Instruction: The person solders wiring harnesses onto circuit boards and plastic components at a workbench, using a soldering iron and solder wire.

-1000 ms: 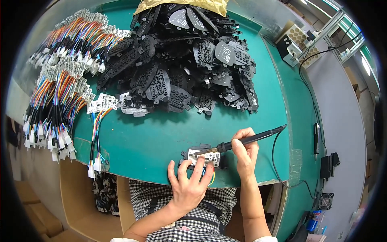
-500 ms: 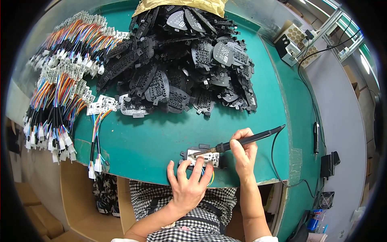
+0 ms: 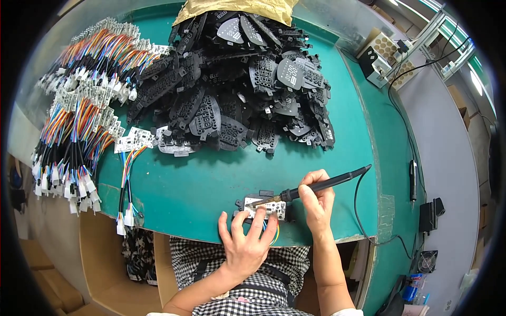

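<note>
We seem mid-soldering: our left hand (image 3: 246,252), fingers spread, presses the circuit board (image 3: 278,209); our right hand (image 3: 318,203) grips the soldering iron (image 3: 342,179); next calls for steady aim.

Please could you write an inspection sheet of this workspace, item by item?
Surface: green tabletop, small specks visible.
Job's things: white circuit board on a black panel; soldering iron, tip at the board, contact unclear.
Clutter: heap of black panels behind; wired boards piled at left.
Grips: left grip has fingertips on the circuit board; right grip holds the soldering iron.
Cables: black cord loops from the soldering iron toward the right.
Surroundings: open cardboard box below; small fan at right.
</note>
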The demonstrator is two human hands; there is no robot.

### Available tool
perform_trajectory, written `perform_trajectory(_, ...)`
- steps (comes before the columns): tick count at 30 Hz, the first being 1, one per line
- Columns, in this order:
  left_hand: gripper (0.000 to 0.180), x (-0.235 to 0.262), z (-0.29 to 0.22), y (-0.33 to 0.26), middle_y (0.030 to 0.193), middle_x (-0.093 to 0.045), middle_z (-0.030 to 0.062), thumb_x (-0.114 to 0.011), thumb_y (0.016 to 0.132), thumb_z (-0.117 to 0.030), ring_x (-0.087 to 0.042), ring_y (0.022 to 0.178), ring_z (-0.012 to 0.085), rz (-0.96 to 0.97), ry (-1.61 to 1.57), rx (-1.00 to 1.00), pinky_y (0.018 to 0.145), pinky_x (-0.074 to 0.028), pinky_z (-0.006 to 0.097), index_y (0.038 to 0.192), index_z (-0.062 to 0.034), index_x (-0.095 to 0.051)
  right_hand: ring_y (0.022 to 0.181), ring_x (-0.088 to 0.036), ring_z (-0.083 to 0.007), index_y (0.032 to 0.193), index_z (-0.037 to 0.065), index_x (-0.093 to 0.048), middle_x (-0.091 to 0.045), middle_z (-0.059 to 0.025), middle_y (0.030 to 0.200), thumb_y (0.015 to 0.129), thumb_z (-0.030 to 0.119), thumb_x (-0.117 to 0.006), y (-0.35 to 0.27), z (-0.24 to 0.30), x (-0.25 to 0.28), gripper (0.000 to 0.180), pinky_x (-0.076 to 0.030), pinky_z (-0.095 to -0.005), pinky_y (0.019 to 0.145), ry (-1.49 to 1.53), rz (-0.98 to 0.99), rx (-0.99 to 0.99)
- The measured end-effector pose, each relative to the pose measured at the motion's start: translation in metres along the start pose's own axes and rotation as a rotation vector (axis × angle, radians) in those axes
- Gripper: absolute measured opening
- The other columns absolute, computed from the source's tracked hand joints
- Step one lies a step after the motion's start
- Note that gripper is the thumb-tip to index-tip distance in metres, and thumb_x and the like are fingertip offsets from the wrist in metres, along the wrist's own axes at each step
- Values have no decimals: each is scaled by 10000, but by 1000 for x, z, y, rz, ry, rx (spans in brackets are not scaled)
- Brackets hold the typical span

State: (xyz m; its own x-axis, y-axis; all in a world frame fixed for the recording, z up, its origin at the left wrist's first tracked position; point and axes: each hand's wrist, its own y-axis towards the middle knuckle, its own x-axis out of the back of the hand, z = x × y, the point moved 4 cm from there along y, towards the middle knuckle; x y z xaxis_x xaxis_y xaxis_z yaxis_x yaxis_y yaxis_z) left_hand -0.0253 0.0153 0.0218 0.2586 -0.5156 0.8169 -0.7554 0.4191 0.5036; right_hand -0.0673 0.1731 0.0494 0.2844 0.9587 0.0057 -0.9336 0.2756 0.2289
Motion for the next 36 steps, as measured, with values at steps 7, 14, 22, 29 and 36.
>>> perform_trajectory(7,479,1,1,1,1172,-499,37,-682,572,-148,-436,1005,287,20,-2,4,929,-248,575,1043,-187,-603,637,-385,-37,849,37,-467,-447,20,744,791,72,-574,1,-1,-1,127,-323,-187,555,19,0,-16)
perform_trajectory(14,494,8,-1,4,1161,-505,47,-722,597,-248,-454,980,277,-1,104,-47,917,-276,595,1066,-174,-586,638,-385,-68,842,52,-449,-439,-5,738,780,39,-535,-1,-2,12,107,-314,-194,561,224,-97,109)
perform_trajectory(22,549,32,14,27,1100,-534,166,-731,599,-425,-502,937,316,248,-278,-191,926,-362,529,971,-62,-553,535,-304,-59,795,45,-411,-384,-7,629,809,123,-520,-8,3,22,135,-240,-185,462,205,-280,192)
perform_trajectory(29,282,20,49,27,919,-573,123,-581,710,113,-631,733,241,71,-528,151,607,-501,330,904,-18,-426,590,-388,-49,820,44,-447,-453,7,692,793,78,-552,-8,1,8,113,-312,-194,525,134,-50,81)
perform_trajectory(36,311,19,49,23,908,-569,126,-584,717,125,-647,785,235,45,-561,230,645,-501,315,941,-13,-419,567,-385,-39,823,41,-453,-459,10,679,791,60,-553,-9,0,4,107,-310,-186,506,92,-14,65)
